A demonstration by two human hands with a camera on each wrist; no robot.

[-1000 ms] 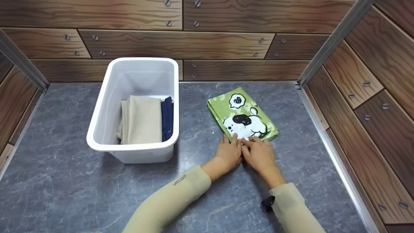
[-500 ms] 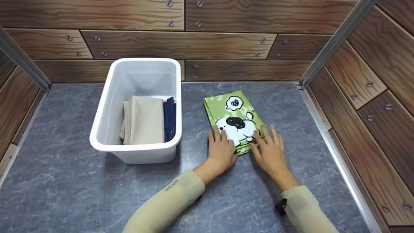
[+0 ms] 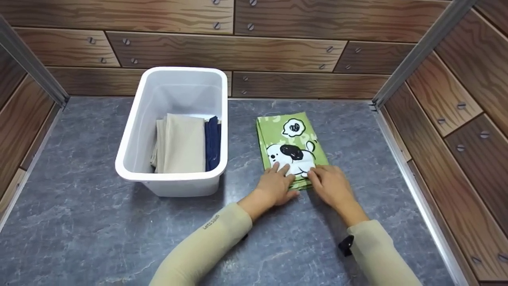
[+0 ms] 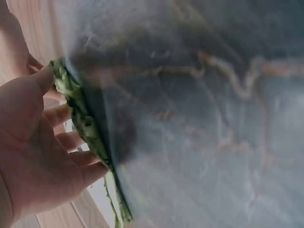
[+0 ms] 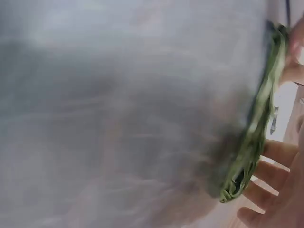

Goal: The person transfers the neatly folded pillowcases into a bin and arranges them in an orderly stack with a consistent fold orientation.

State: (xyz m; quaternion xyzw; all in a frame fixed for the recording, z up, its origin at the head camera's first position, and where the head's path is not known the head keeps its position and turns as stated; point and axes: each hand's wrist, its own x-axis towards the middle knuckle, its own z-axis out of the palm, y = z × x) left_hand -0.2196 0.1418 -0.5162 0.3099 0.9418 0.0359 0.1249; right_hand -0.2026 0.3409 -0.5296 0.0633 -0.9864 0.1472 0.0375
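A folded green cloth (image 3: 273,133) with a cartoon dog print lies on the grey floor, right of the tub. My left hand (image 3: 274,186) rests on its near left corner, fingertips on top and thumb at the near edge. On the near right part lies my right hand (image 3: 334,186), its fingers also on the cloth. Seen edge-on in the left wrist view, the layered cloth (image 4: 85,123) sits under the spread fingers of the left hand (image 4: 42,152). The right wrist view shows the fingers of the right hand (image 5: 280,190) along the cloth's edge (image 5: 256,118).
To the left stands a white plastic tub (image 3: 170,176). Inside it, folded beige cloths (image 3: 185,145) stand beside a navy folded cloth (image 3: 213,143). Wood-patterned walls (image 3: 226,49) with metal corner strips enclose the grey marbled surface (image 3: 99,222).
From pressing together at the near edge, my hands have moved apart to the cloth's two near corners. The cloth has turned straighter and shifted slightly nearer.
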